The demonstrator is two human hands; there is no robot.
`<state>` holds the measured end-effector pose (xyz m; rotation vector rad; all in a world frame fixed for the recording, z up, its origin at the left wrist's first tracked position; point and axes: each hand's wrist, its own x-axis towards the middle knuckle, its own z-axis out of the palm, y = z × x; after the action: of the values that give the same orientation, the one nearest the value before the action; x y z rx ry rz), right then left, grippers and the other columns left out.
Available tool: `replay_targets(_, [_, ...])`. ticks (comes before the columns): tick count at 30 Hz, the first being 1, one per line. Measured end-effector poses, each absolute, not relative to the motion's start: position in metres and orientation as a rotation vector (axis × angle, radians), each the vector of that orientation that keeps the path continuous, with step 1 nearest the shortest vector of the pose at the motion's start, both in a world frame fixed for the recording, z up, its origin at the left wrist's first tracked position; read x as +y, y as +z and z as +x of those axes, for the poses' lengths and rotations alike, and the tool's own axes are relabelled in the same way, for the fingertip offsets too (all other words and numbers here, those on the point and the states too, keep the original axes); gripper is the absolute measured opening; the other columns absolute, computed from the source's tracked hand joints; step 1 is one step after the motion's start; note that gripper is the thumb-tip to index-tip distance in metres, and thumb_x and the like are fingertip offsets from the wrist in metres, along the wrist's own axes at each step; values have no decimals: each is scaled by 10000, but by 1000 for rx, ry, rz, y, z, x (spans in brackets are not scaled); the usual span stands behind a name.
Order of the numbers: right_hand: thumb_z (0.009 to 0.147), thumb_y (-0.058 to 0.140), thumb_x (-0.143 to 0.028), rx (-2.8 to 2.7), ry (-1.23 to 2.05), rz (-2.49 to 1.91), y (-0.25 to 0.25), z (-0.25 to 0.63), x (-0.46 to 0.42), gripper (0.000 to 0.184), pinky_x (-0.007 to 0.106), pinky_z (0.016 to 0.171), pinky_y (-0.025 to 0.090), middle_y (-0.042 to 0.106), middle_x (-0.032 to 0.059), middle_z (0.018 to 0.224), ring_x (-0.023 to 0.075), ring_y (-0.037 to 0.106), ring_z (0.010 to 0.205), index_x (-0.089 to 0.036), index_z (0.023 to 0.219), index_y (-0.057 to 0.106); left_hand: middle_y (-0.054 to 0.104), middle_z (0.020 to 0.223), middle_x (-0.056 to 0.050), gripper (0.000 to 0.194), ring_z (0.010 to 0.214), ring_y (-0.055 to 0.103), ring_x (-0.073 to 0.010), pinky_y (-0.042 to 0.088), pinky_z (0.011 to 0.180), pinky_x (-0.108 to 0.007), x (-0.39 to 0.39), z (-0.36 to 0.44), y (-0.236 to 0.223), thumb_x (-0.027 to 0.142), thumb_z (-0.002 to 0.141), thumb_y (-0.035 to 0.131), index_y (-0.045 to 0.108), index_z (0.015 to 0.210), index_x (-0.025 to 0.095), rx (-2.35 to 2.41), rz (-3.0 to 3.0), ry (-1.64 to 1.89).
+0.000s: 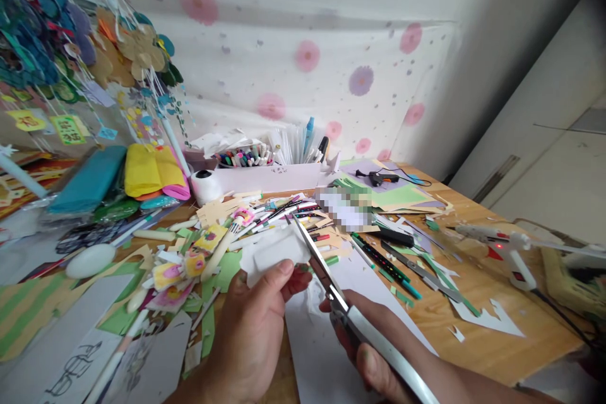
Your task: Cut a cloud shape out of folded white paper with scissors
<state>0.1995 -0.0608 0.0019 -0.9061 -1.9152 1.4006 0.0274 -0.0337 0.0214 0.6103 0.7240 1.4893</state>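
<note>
My left hand (pixel 265 303) pinches a small piece of white paper (pixel 277 249) between thumb and fingers, above the cluttered table. In my right hand (pixel 374 341) is a pair of scissors (pixel 334 293) with pale handles, my fingers wrapped around them. The scissor blades point up and away, and lie against or just beside the paper's right edge; whether they touch it I cannot tell. Under both hands lies a large white sheet (pixel 322 360), with a crumpled clear or white scrap on it.
Markers (pixel 388 265), paper scraps and painted paper flowers (pixel 189 262) cover the table. A white box (pixel 269 177) of pens stands at the back. To the right lie a utility knife (pixel 421 268) and a white glue gun (pixel 504 246) with a red light. A black glue gun (pixel 383 178) rests behind.
</note>
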Motion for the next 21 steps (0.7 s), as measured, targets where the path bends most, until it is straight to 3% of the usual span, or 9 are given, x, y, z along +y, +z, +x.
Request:
replay_targets(6, [833,502,-616,-1879,1433,-795,2,197,-60,489,186,466,281,379,-40,700,89,305,567,-185,1053,429,716,768,-48,132,782,663,-224,526,685,-329,-36,33,20,153,761,610,704,854,162,686,549,1387])
replay_targets(9, [844,468,-630,-1825,1452,-811,-4,197,-60,491,179,442,275,377,-38,704,83,282,543,-190,1057,423,720,786,-69,100,748,661,-225,522,671,-331,-37,32,17,183,774,606,701,784,154,663,544,1320])
replay_targets(15, [886,370,-631,-1921,1403,-823,-1,200,-60,488,194,481,279,368,-31,714,99,305,581,-193,1094,419,739,864,-102,167,853,675,-272,534,742,-383,-38,31,19,197,798,580,709,888,140,625,530,1326])
replay_targets(21, [835,312,-729,-1999,1456,-841,11,205,-61,692,207,494,356,400,2,781,109,359,593,-184,1259,360,738,809,-50,272,850,662,-233,532,774,-383,-32,28,23,94,757,571,693,993,151,700,573,1499])
